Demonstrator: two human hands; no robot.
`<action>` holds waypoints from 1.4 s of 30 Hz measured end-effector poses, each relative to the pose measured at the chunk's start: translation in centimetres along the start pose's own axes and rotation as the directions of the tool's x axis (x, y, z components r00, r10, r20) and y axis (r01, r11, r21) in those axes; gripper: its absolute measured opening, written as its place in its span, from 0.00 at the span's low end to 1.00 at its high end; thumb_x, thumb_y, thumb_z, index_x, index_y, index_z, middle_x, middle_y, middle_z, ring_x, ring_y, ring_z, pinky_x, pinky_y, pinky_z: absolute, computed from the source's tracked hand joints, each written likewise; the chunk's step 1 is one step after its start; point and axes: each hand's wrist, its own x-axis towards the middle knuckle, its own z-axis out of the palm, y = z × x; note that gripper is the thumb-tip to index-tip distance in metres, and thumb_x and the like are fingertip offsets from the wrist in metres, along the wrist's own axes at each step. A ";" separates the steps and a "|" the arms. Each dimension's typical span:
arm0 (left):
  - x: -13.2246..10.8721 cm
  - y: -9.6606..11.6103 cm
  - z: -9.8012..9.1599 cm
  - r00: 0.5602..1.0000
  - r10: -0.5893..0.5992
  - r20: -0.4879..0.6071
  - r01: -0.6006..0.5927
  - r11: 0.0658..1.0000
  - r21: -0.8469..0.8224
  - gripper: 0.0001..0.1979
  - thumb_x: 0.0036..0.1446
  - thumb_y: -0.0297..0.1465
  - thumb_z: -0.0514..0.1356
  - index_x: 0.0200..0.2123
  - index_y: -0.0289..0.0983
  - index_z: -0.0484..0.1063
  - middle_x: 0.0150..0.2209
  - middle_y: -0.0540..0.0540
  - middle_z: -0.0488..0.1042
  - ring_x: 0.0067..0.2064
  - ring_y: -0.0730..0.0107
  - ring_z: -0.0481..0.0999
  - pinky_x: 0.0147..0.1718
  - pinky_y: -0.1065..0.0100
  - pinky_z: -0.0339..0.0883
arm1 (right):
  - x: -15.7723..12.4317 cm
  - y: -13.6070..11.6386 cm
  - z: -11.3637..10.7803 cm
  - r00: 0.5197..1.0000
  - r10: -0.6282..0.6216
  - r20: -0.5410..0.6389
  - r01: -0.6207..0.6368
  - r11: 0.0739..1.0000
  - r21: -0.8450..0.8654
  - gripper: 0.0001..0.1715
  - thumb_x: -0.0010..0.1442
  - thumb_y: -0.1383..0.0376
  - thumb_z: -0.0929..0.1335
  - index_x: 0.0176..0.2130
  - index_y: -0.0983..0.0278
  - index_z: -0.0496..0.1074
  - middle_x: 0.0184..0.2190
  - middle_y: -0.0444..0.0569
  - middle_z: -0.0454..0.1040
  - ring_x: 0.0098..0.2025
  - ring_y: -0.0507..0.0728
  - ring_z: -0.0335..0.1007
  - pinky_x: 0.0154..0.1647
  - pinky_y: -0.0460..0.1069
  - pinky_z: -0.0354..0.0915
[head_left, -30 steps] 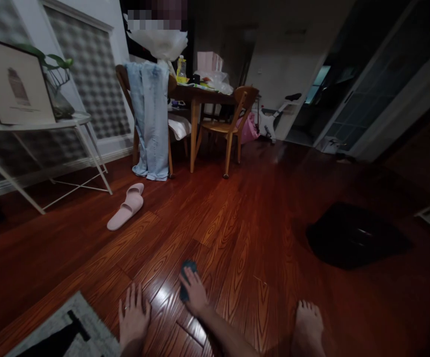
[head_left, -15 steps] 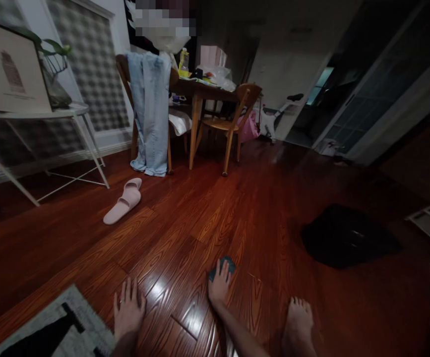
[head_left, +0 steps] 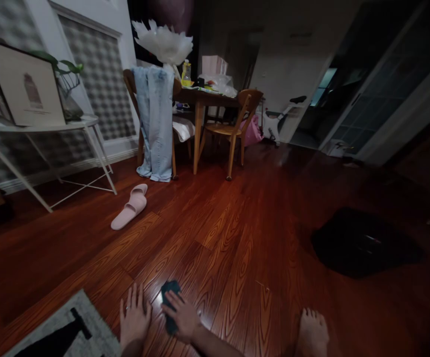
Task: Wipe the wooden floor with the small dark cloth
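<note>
brace on the empty, spread-fingered left hand (head_left: 135, 317), press the dark teal cloth (head_left: 170, 286) flat to the floor (head_left: 233, 258) just beside it under the uncurled right hand (head_left: 183, 316), and wipe evenly along the grain.

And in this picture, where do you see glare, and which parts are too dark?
Head view: small patches of glare on the wooden floor, next to the dark teal cloth under the right hand; head view: the black object at right, too dark for detail.

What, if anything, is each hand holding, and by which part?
The right hand lies flat over a dark cloth's middle, from above; no pinch shows. The left hand holds nothing.
</note>
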 end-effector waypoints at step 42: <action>0.0 -0.2 0.4 0.998 -0.034 0.058 0.034 0.999 -0.007 0.35 0.61 0.38 0.44 0.70 0.35 0.60 0.70 0.38 0.66 0.73 0.58 0.59 0.74 0.47 0.41 | -9.0 16.5 -5.2 0.348 0.738 -0.578 -0.853 0.505 0.132 0.46 0.60 0.69 0.58 0.75 0.65 0.50 0.78 0.55 0.44 0.79 0.61 0.32 0.77 0.64 0.41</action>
